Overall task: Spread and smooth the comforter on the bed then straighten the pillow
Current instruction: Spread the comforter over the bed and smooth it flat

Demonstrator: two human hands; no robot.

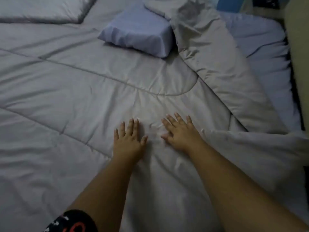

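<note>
Grey quilted comforter point(100, 91): soft, light, wrinkle-prone. Left hand point(127, 141), right hand point(181, 133) flat, fingers splayed, grasping nothing. Take folded flap near bed's right edge.

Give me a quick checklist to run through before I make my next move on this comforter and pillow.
1. Both hands free: ok. The left hand and right hand lie flat and open on the comforter, holding nothing.
2. Cloth between the hands smooth: not ok, small wrinkles bunch there.
3. Right edge spread out: not ok. A folded-over flap leaves the blue sheet bare.
4. Left stretch flat: ok, only light creases.
5. Pillow straight: not ok, it sits askew, beside the flap.
6. Comforter reaching the near edge of the bed: cannot tell, out of view.
</note>
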